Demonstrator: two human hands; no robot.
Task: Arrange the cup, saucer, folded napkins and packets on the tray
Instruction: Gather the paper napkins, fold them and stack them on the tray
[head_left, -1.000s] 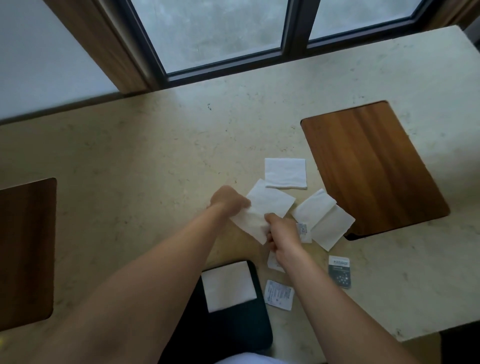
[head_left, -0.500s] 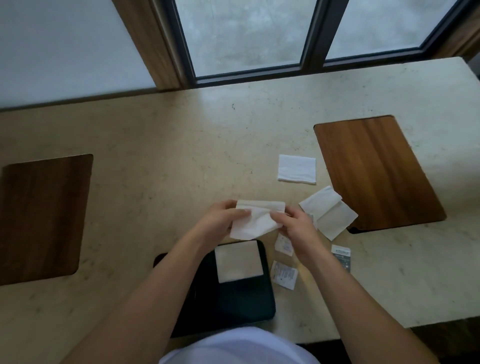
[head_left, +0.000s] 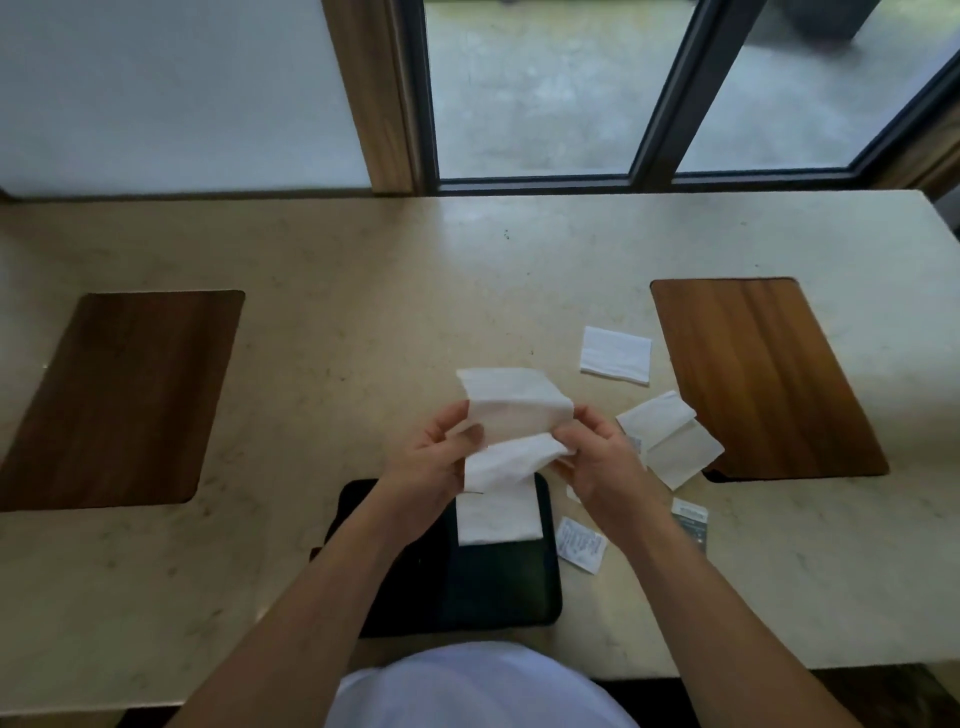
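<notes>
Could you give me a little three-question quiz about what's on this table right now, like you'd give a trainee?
1. True or false: both hands grip the same napkin.
2. What already lies on the black tray?
A) a cup
B) a folded napkin
C) a packet
3. Fill in: the white printed packet lies on the table just to the ____ of the tray.

Key:
1. True: the left hand and right hand pinch its two sides above the table.
2. B: the folded napkin rests on the tray's far part.
3. right
</notes>
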